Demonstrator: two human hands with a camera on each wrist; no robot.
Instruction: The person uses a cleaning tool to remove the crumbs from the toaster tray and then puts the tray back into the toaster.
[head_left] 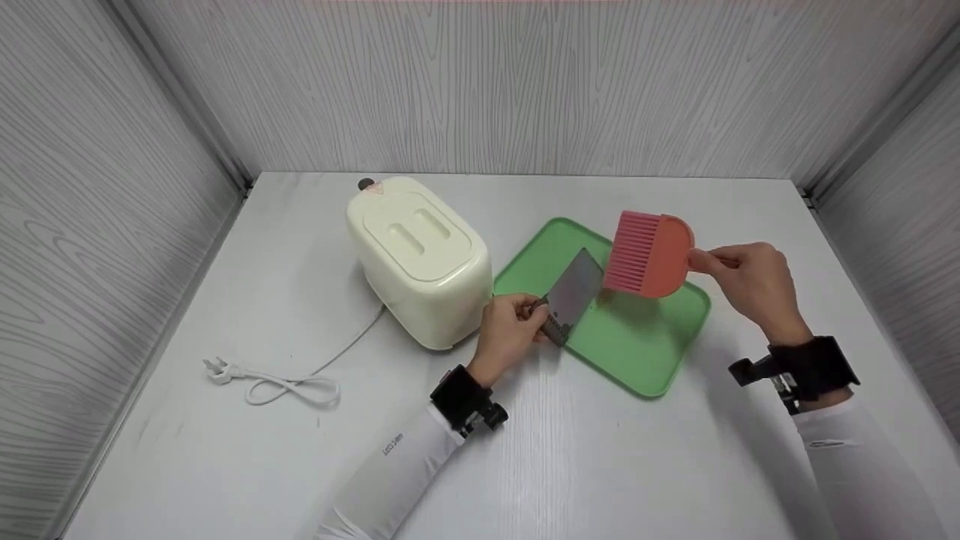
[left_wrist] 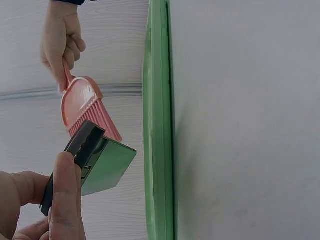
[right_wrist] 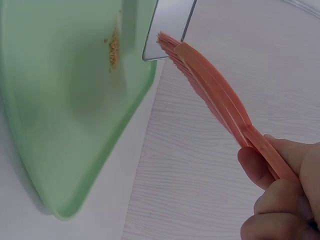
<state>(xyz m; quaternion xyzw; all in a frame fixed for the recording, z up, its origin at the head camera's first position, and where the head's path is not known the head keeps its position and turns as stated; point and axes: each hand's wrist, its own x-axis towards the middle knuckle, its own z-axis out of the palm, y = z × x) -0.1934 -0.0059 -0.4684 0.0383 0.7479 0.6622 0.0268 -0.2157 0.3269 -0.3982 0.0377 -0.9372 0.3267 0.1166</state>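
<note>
- The small line of tan crumbs (right_wrist: 114,51) lies on the floor of the tray, showing best in the right wrist view; no bristle touches it there.
- The short-handled brush, with a rounded orange plastic back and a row of pink bristles (head_left: 649,255), is raised over the tray, its bristle tips pointing toward the plate. Whether they touch its edge, I cannot tell.
- The right hand (head_left: 754,281) pinches the brush by its handle, thumb and fingers closed on it.
- The flat, shiny rectangular plate with a dark grip along one edge (head_left: 576,292) is held at a tilt above the tray, its free end toward the brush.
- The left hand (head_left: 510,330) grips that dark edge between thumb and fingers.
- The shallow green rectangular tray with rounded corners (head_left: 637,356) sits flat on the table beneath both tools.
- The step in hand looks like gathering crumbs with brush and plate, probably between strokes, since both tools appear clear of the tray floor.
- The next move seems to call for setting the plate's free edge flat beside the crumbs, then drawing the bristles low and gently toward it; a fast stroke could scatter them.
- Left of the tray stands a cream, rounded, box-shaped toaster-like appliance (head_left: 424,266) with two slot-like recesses on top.
- Its white cord (head_left: 349,343) runs to a loose bundle and a white plug (head_left: 220,371) on the white table (head_left: 570,465).
</note>
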